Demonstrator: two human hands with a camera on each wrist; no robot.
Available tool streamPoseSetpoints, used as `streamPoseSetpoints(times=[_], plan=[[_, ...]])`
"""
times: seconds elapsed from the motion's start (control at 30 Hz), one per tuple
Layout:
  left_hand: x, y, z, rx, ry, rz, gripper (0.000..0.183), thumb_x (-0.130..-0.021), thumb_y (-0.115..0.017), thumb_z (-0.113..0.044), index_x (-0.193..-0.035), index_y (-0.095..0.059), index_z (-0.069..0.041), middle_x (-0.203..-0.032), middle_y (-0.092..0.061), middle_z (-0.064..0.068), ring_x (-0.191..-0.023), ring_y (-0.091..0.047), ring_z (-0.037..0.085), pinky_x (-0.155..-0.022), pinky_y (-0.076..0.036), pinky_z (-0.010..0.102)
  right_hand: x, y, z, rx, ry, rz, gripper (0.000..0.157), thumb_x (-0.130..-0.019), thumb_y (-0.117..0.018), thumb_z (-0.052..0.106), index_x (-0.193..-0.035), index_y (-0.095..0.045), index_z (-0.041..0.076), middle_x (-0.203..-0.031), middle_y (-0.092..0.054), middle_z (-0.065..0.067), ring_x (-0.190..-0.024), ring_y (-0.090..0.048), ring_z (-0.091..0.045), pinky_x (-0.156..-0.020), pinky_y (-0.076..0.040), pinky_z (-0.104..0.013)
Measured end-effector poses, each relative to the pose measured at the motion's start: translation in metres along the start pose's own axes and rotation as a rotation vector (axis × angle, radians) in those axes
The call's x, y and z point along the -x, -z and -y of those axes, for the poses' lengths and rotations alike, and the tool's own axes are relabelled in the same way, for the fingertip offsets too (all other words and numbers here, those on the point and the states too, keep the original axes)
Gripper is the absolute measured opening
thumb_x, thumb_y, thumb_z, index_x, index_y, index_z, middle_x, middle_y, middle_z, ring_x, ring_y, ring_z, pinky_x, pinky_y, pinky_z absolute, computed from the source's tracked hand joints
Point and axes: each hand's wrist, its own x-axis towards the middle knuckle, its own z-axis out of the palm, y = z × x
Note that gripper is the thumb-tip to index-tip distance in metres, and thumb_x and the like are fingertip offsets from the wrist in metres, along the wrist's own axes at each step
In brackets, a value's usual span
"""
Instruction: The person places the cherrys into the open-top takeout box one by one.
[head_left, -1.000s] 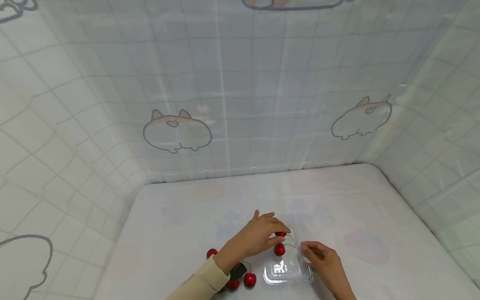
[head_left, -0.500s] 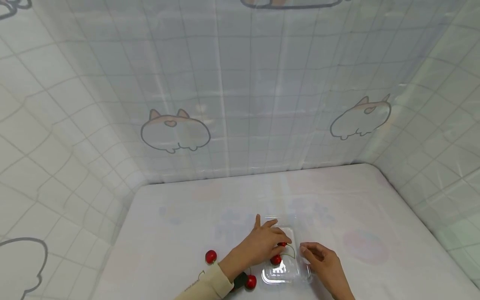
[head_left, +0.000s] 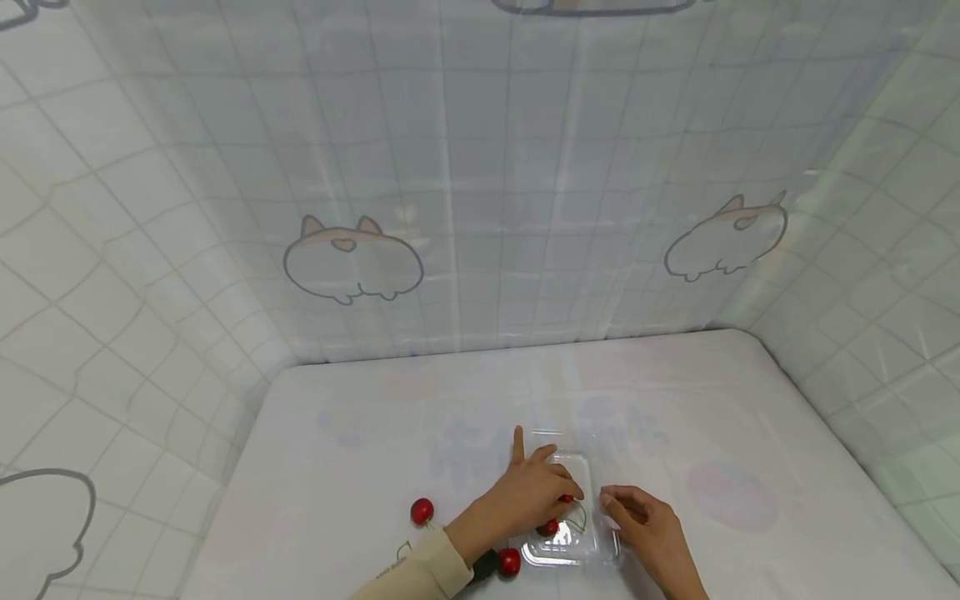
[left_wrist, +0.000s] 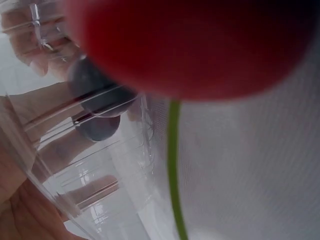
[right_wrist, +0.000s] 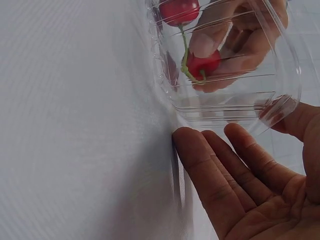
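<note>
In the head view my left hand (head_left: 528,500) reaches over a clear plastic box (head_left: 558,554), its thumb and index finger pinching a red cherry (head_left: 567,498). A second cherry (head_left: 548,527) hangs beside it, linked by thin green stems. The right wrist view shows this pair through the clear wall, the lower cherry (right_wrist: 202,64) between fingertip and thumb. My right hand (head_left: 648,529) holds the box's right side, its thumb (right_wrist: 295,117) at the wall and its other fingers alongside. In the left wrist view, a large blurred cherry (left_wrist: 200,45) covers the top.
Left of the box lie a loose cherry (head_left: 422,511), another cherry (head_left: 509,562) close to its near corner, and a dark green leaf (head_left: 484,567) partly under the left sleeve (head_left: 420,571). A pale patterned cloth (head_left: 337,475) covers the table, with curtain walls around it.
My left hand has moved toward me, lowering the cherry pair further into the near part of the box. The right hand has stayed at the box's side.
</note>
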Motion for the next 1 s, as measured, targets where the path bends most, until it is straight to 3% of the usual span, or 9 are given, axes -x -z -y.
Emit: streamPoseSetpoints(times=[0.4, 0.63, 0.8, 1.0], plan=[[0.001, 0.001, -0.002, 0.002, 0.018, 0.006, 0.019, -0.091, -0.076, -0.032, -0.108, -0.077, -0.038, -0.111, -0.07, -0.021, -0.132, -0.051, 0.031, -0.104, -0.018, 0.08, 0.001, -0.001, 0.002, -0.024, 0.005, 0.007, 0.034, -0.093, -0.074, 0.026, -0.116, -0.071, 0.001, -0.111, -0.072, -0.01, -0.101, -0.069, -0.024, -0.07, -0.06, -0.031], [0.004, 0.006, -0.002, 0.017, 0.044, 0.03, 0.025, -0.095, -0.07, -0.035, -0.12, -0.073, -0.038, -0.125, -0.067, -0.014, -0.135, -0.048, 0.031, -0.104, -0.02, 0.079, 0.001, -0.002, 0.001, -0.01, 0.013, 0.014, 0.036, -0.094, -0.074, 0.029, -0.116, -0.071, 0.002, -0.113, -0.071, -0.01, -0.102, -0.069, -0.024, -0.07, -0.06, -0.032], [0.015, 0.018, 0.001, 0.055, 0.041, 0.02, 0.026, -0.1, -0.063, -0.038, -0.124, -0.071, -0.037, -0.133, -0.063, -0.009, -0.138, -0.044, 0.031, -0.104, -0.022, 0.078, 0.002, -0.001, 0.003, 0.0, 0.005, 0.014, 0.036, -0.094, -0.073, 0.03, -0.118, -0.071, 0.003, -0.116, -0.071, -0.01, -0.104, -0.069, -0.023, -0.07, -0.059, -0.031], [0.036, 0.029, 0.007, 0.065, 0.058, -0.028, 0.031, -0.099, -0.064, -0.04, -0.129, -0.067, -0.035, -0.139, -0.059, -0.005, -0.14, -0.042, 0.033, -0.104, -0.023, 0.077, 0.004, 0.001, 0.004, 0.029, 0.001, 0.017, 0.035, -0.094, -0.073, 0.032, -0.118, -0.071, 0.005, -0.117, -0.071, -0.01, -0.107, -0.067, -0.024, -0.071, -0.059, -0.031]])
